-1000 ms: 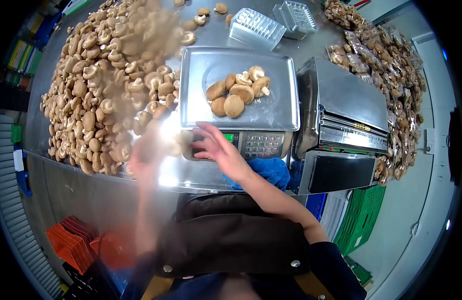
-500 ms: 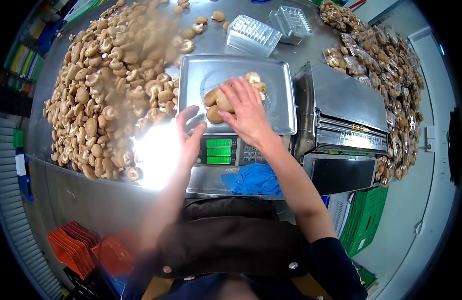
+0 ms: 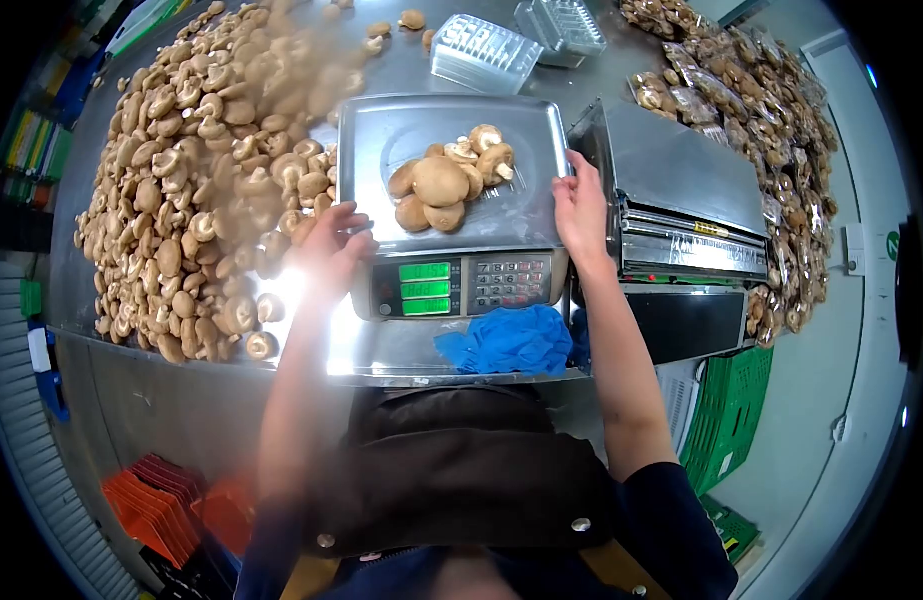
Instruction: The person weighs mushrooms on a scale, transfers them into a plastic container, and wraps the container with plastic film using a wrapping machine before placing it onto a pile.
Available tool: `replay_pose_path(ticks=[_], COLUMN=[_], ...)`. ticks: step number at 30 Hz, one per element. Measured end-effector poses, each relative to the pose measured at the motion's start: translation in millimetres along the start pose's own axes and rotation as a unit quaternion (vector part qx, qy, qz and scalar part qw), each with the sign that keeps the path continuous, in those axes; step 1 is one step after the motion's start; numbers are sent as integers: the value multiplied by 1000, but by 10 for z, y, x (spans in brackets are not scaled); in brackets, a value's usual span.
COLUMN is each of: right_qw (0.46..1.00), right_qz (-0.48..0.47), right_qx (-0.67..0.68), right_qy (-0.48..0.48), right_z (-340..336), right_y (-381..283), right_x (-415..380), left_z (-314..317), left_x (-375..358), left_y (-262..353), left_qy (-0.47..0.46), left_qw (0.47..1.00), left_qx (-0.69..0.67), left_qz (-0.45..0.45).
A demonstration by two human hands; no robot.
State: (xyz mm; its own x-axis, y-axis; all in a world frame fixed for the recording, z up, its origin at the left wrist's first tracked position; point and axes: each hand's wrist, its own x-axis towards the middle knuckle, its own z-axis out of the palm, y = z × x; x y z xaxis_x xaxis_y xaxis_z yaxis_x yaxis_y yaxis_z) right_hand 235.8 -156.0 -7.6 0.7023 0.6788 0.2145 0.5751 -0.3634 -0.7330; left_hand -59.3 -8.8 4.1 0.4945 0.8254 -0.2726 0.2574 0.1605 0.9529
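Note:
A silver weighing scale (image 3: 371, 150) stands on the metal table with a small heap of shiitake mushrooms (image 3: 440, 182) on its tray. Green digits glow on its display beside a keypad. My left hand (image 3: 339, 245) is at the tray's front left corner, fingers curled against the edge. My right hand (image 3: 579, 212) grips the tray's right edge, with the thumb on the near side and the fingers beyond. Neither hand touches the mushrooms. A crumpled blue plastic glove or bag (image 3: 509, 340) lies in front of the keypad.
A large pile of loose mushrooms (image 3: 171, 200) covers the table's left side. Clear plastic trays (image 3: 486, 55) are stacked behind the scale. To the right stand a wrapping machine (image 3: 681, 170) and many packed mushrooms (image 3: 771, 150). Green crates (image 3: 731, 410) and orange crates (image 3: 156, 500) are lower down.
My right hand has left the mushrooms and moved right to the tray's edge. The left hand has shifted down and left. The mushrooms are now uncovered, and the view has shifted slightly.

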Motion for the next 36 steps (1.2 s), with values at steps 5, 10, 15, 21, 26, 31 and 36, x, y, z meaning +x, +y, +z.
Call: replay_pose_path(ticks=[5,10,15,21,26,31,36], right_qw=[991,989,978,983,997,999,995], right_qz=[-33,49,60,-95,-75,13,103], right_qx=[-106,38,93,130,26,24,0], right_qy=[-71,-137,-179,-86,-24,-23,-16], right_z=[251,396,219,-648,-1769,-2672,-3354], right_y=[163,178,-39,-58,518,1667,2331], right_x=[131,171,224,286,457,633,803], left_z=[247,371,426,1004,2128,3384,4433], left_x=[235,265,228,-241,-280,209,450], left_y=[122,33,-40,680,1302,1238,1314], left_qy=[-46,-26,6,63,-20,-171,-236], left_qw=[996,997,999,997,999,985,969], left_qx=[20,34,7,-37,-20,-26,68], left_qz=[-75,-60,-33,-1,26,15,-20])
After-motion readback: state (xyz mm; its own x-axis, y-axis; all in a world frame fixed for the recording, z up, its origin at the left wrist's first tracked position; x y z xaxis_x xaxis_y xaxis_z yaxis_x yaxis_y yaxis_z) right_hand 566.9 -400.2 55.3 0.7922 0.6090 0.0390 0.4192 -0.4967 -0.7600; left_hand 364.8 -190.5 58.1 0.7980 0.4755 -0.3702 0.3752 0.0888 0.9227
